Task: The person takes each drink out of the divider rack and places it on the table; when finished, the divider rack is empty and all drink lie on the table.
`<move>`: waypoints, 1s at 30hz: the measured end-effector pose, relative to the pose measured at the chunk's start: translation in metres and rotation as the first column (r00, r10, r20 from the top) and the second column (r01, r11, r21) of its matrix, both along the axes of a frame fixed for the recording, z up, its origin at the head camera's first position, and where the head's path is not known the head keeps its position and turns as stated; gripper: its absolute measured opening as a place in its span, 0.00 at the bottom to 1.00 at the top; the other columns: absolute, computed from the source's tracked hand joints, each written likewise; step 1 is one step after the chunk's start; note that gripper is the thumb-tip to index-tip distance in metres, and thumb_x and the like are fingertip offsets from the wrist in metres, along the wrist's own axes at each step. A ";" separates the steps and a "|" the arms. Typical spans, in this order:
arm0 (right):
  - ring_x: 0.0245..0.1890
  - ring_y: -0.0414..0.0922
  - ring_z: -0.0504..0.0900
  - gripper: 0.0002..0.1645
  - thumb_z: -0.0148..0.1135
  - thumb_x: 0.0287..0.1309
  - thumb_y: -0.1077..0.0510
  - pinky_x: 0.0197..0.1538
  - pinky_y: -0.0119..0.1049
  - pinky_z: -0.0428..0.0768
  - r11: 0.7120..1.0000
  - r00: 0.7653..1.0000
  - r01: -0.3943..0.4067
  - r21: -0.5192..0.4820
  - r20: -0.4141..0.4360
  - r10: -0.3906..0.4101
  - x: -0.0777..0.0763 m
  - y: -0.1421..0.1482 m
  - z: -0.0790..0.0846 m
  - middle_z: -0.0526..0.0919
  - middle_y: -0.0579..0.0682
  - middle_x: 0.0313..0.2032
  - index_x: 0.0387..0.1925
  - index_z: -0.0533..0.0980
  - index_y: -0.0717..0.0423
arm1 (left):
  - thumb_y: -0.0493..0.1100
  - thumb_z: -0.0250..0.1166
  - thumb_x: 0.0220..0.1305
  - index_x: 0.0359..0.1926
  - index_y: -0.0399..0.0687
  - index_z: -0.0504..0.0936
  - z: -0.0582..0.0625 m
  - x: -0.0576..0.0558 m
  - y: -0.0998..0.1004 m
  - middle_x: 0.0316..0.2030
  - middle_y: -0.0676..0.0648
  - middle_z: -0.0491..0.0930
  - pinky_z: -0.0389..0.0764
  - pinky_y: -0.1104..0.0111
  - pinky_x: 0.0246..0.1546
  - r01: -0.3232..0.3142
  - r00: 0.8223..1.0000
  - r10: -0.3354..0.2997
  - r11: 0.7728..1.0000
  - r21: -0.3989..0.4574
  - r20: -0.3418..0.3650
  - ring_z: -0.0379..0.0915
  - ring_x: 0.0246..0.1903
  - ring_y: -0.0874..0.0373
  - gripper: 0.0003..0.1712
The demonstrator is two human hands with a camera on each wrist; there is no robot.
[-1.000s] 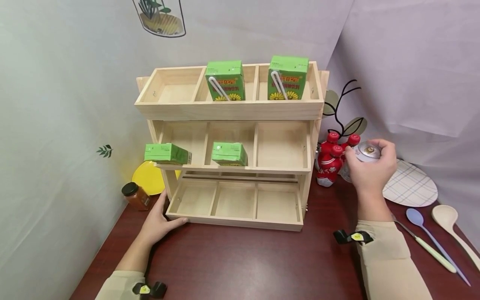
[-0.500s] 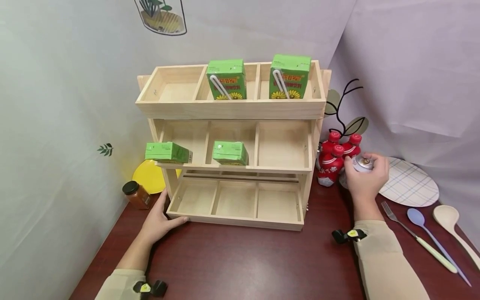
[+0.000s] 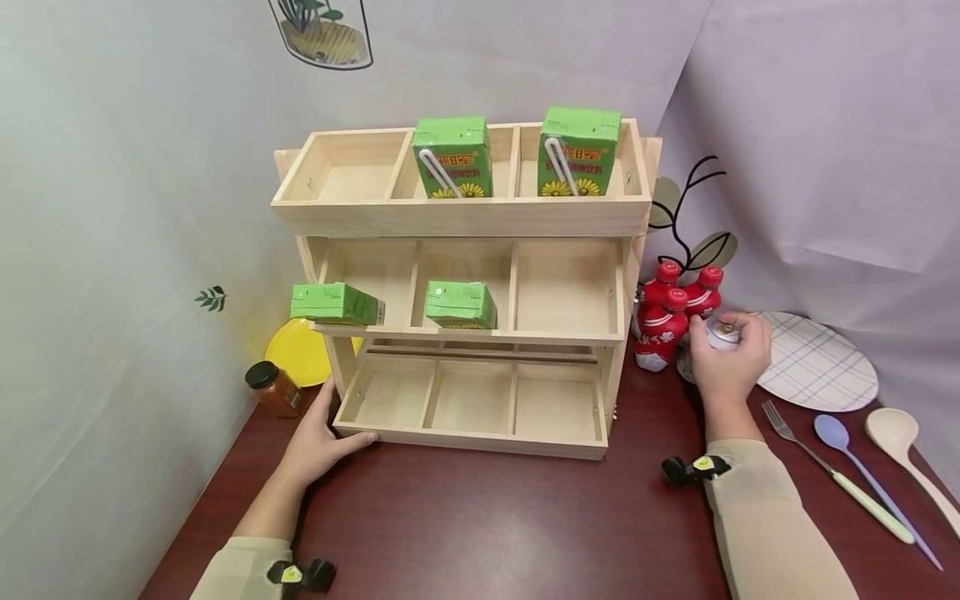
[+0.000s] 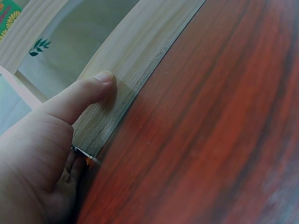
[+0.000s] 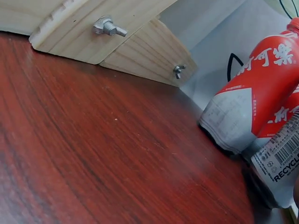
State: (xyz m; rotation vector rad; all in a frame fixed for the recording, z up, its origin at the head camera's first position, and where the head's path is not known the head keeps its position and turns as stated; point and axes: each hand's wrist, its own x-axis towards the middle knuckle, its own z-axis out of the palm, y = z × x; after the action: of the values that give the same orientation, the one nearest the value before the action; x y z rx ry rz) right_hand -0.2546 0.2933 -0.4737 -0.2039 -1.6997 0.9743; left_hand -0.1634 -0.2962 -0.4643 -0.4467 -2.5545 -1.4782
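Can point(image 3: 723, 333) in the right hand point(image 3: 729, 367), low beside the red bottles

The can is at the right of the table point(image 3: 487, 521), just right of the wooden shelf point(image 3: 461, 220) and near three red bottles point(image 3: 662, 333). The right hand's thumb and fingers curl round it from either side, leaving its silver top showing between them; I cannot tell whether its base touches the table.

At the left, the left hand point(image 3: 318, 442) grips the near left corner of the shelf's bottom tier — thumb spread away from the fingers and laid along the front board, fingers round the end.

Four green cartons point(image 3: 452, 160) are on the shelf: two upright in the middle and right compartments of the top tier, two at the left and middle of the tier below. Left of the shelf are a dark-lidded jar point(image 3: 273, 390) and a yellow plate point(image 3: 298, 354).

Farther right, behind the right hand, is a checked plate point(image 3: 821, 364). Nearer lie a fork point(image 3: 862, 498), a blue spoon point(image 3: 832, 432) and a cream ladle point(image 3: 891, 432) — side by side.
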 end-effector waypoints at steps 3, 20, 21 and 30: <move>0.42 0.46 0.75 0.21 0.73 0.45 0.52 0.46 0.29 0.66 1.000 1.000 -0.017 0.004 -0.007 0.017 -0.001 -0.002 -0.001 0.79 0.50 0.36 0.33 0.78 0.65 | 0.40 0.82 0.40 0.75 0.49 0.51 0.000 0.000 0.000 0.67 0.39 0.62 0.66 0.78 0.55 -0.001 1.000 0.001 1.000 -0.006 -0.004 0.63 0.62 0.44 0.65; 0.46 0.50 0.71 0.23 0.67 0.54 0.50 0.50 0.31 0.64 0.992 0.993 -0.116 0.043 0.005 0.116 -0.007 -0.001 -0.004 0.76 0.57 0.41 0.39 0.76 0.67 | 0.42 0.82 0.40 0.75 0.49 0.50 0.000 0.000 -0.001 0.68 0.39 0.62 0.65 0.80 0.55 -0.009 1.000 0.009 1.000 -0.019 -0.002 0.62 0.63 0.45 0.66; 0.47 0.50 0.70 0.23 0.66 0.55 0.50 0.50 0.32 0.64 0.992 0.993 -0.121 0.044 0.016 0.121 -0.006 -0.001 -0.004 0.75 0.55 0.42 0.40 0.76 0.67 | 0.42 0.82 0.40 0.75 0.49 0.50 0.001 0.000 0.000 0.68 0.39 0.62 0.65 0.80 0.55 -0.008 1.000 0.008 1.000 -0.020 -0.002 0.62 0.63 0.45 0.66; 0.49 0.51 0.68 0.23 0.65 0.57 0.50 0.50 0.33 0.63 0.989 0.988 -0.144 0.045 0.064 0.141 -0.004 -0.002 -0.001 0.72 0.49 0.42 0.42 0.74 0.67 | 0.42 0.82 0.40 0.75 0.49 0.50 0.002 0.000 0.000 0.68 0.39 0.61 0.65 0.80 0.54 -0.014 1.000 0.014 1.000 -0.027 -0.004 0.63 0.62 0.45 0.66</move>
State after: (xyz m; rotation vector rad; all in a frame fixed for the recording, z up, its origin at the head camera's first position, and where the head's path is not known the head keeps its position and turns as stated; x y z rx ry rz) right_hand -0.2585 0.2910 -0.4750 -0.0808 -1.8109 1.0390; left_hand -0.1631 -0.2961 -0.4624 -0.4332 -2.5724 -1.4386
